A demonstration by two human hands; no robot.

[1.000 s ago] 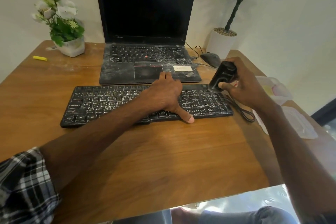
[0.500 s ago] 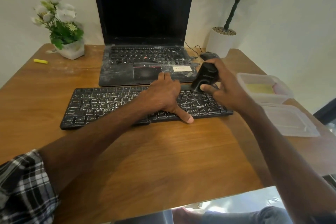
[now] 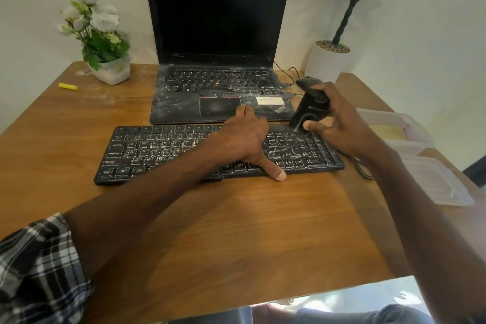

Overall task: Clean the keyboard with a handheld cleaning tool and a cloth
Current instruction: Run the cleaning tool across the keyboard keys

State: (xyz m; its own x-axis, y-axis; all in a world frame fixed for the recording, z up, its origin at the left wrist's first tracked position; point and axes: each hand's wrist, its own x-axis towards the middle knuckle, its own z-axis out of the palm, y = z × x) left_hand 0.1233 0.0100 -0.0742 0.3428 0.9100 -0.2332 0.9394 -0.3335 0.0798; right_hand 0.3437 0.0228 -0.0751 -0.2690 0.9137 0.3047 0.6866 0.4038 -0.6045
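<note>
A black keyboard (image 3: 163,150) streaked with white dust lies across the middle of the wooden table (image 3: 210,231). My left hand (image 3: 244,139) rests flat on its centre keys, fingers reaching over the far edge and thumb at the near edge. My right hand (image 3: 342,126) grips a black handheld cleaning tool (image 3: 310,110), tilted with its lower end on the keyboard's upper right keys. No cloth is plainly visible.
A dusty open laptop (image 3: 218,97) stands behind the keyboard, with a mouse (image 3: 306,82) and cable to its right. Clear plastic containers (image 3: 410,139) sit at the right edge. A flower pot (image 3: 110,71), a yellow marker (image 3: 67,86) and a potted plant (image 3: 328,60) stand at the back.
My right hand has carried the tool leftward from beyond the keyboard's right end onto its upper right keys. My left hand has stayed on the keyboard.
</note>
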